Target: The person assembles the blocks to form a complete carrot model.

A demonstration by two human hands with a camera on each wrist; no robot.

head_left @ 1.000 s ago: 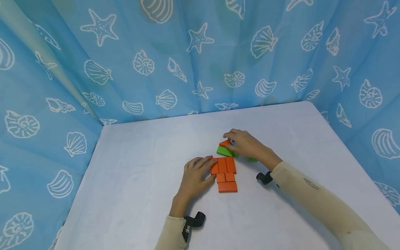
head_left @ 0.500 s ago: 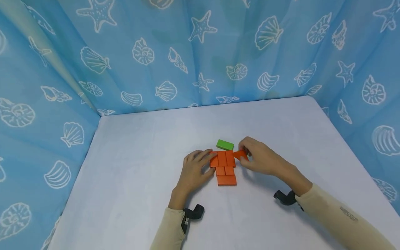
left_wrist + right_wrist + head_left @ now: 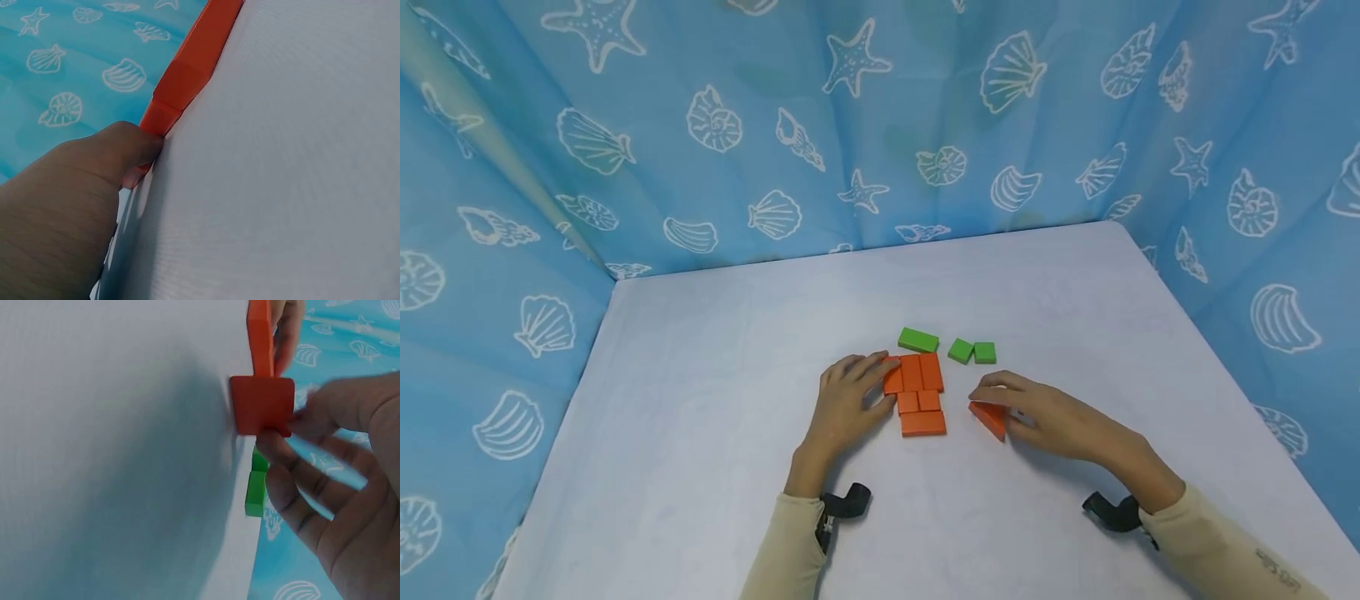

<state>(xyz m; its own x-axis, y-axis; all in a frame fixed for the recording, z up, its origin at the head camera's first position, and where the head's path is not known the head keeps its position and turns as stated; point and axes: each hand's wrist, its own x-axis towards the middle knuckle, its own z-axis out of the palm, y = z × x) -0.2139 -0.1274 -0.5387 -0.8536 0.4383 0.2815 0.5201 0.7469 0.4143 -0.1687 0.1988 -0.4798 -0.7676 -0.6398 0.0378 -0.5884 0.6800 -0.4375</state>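
Note:
Orange blocks (image 3: 923, 424) lie flat and tight together in a stepped shape on the white cloth. At their upper left, my left hand (image 3: 844, 408) rests its fingertips and thumb against the edge block, and the thumb (image 3: 134, 147) touches the block's side in the left wrist view. To the right, clear of this group, my right hand (image 3: 1051, 417) pinches an orange triangular block (image 3: 988, 420) between thumb and fingers. The right wrist view shows one squarish face of this orange block (image 3: 262, 405), tilted up near the cloth.
A long green block (image 3: 918, 340) lies just behind the orange group. Two small green blocks (image 3: 985, 352) sit to its right, behind my right hand. The white-covered table (image 3: 715, 375) is bordered by a blue shell-print curtain (image 3: 737, 183) at the back and sides.
My right hand has picked the orange triangular block off the green blocks and moved it toward me and right, turning it. The left hand stays at the orange group.

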